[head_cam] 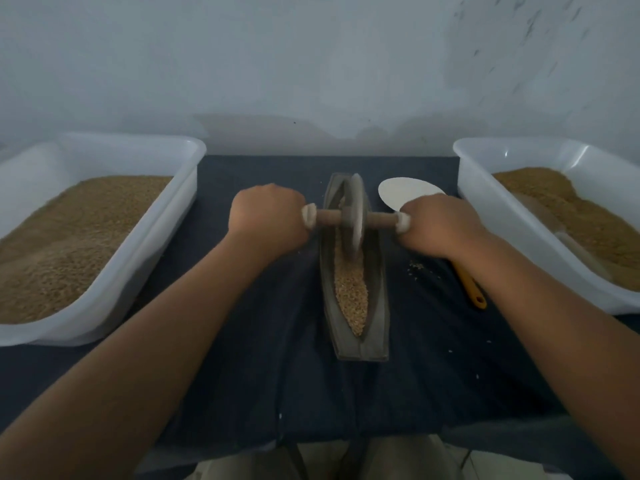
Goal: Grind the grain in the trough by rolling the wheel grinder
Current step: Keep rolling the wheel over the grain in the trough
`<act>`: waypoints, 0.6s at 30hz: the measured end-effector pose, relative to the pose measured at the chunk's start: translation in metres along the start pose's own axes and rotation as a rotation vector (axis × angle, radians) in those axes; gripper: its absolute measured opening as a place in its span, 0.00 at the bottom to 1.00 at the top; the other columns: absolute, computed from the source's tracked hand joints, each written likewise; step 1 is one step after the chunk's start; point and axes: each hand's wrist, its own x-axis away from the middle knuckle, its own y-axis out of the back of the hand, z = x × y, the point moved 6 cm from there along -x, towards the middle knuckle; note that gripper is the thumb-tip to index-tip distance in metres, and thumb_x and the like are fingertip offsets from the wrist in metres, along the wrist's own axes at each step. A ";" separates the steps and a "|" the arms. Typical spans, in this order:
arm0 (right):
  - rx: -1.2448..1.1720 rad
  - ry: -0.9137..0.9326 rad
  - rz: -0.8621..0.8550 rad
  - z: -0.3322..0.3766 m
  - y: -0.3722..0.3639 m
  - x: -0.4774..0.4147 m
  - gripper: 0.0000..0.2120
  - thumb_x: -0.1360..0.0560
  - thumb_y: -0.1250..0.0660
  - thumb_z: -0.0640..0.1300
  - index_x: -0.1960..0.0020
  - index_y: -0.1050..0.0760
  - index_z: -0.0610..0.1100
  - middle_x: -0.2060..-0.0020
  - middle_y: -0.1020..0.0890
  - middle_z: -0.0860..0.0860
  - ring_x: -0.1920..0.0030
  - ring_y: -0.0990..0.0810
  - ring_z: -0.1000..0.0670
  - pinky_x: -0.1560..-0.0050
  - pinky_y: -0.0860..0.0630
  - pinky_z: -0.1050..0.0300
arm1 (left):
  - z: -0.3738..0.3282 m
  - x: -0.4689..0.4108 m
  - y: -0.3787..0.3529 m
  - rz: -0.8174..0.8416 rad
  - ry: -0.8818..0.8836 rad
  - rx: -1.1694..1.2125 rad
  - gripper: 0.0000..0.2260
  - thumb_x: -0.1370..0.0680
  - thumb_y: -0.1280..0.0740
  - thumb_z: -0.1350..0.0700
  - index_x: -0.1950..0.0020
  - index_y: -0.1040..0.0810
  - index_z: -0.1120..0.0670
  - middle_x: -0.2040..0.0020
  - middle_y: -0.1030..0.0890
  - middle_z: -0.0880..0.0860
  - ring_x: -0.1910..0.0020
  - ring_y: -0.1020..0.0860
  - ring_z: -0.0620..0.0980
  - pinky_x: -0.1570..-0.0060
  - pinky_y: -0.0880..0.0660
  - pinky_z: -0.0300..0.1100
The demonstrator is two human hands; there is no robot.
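A long boat-shaped metal trough [378,320] lies lengthwise on the dark cloth in front of me. Pale crushed grain [351,292] fills its groove, mostly in the near half. The wheel grinder [356,216] stands upright in the far half of the trough, its wooden axle sticking out on both sides. My left hand [268,216] grips the left end of the axle. My right hand [438,225] grips the right end. Both axle ends are wrapped in pale cloth.
A white plastic tub [114,282] of brown grain sits at the left, and another tub [485,209] with grain stands at the right. A white scoop with an orange handle [472,289] lies under my right forearm. Spilled grain [417,266] dots the cloth.
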 end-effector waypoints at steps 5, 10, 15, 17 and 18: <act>-0.074 0.105 0.114 0.000 0.001 0.075 0.14 0.35 0.43 0.65 0.60 0.24 0.59 0.70 0.23 0.56 0.68 0.24 0.56 0.71 0.35 0.56 | -0.004 0.080 0.025 -0.236 -0.140 0.007 0.19 0.24 0.41 0.40 0.69 0.41 0.47 0.76 0.38 0.43 0.80 0.40 0.45 0.72 0.45 0.34; 0.014 0.072 -0.004 0.004 0.001 0.039 0.14 0.29 0.40 0.61 0.64 0.26 0.53 0.68 0.23 0.56 0.67 0.26 0.54 0.68 0.33 0.56 | 0.005 0.039 -0.003 -0.050 -0.046 -0.012 0.18 0.22 0.40 0.41 0.68 0.33 0.48 0.71 0.30 0.45 0.74 0.33 0.48 0.70 0.38 0.39; 0.029 -0.047 -0.041 0.000 0.002 -0.011 0.15 0.24 0.40 0.58 0.63 0.27 0.51 0.64 0.23 0.53 0.62 0.25 0.48 0.62 0.30 0.53 | 0.002 -0.020 -0.003 0.038 0.017 0.016 0.16 0.23 0.36 0.42 0.65 0.27 0.50 0.67 0.25 0.48 0.67 0.24 0.54 0.64 0.26 0.44; 0.005 -0.033 0.003 0.001 0.000 0.001 0.15 0.26 0.40 0.59 0.64 0.26 0.51 0.64 0.22 0.54 0.62 0.23 0.48 0.62 0.28 0.53 | 0.002 -0.007 -0.001 0.059 -0.005 0.000 0.14 0.24 0.37 0.42 0.65 0.27 0.49 0.67 0.25 0.48 0.67 0.23 0.53 0.65 0.26 0.43; -0.004 -0.014 0.035 0.002 -0.002 0.014 0.15 0.28 0.41 0.60 0.64 0.25 0.51 0.65 0.21 0.54 0.63 0.23 0.49 0.63 0.27 0.53 | 0.002 0.008 0.001 0.030 -0.032 -0.016 0.15 0.24 0.39 0.42 0.66 0.28 0.49 0.68 0.26 0.47 0.70 0.25 0.51 0.67 0.29 0.42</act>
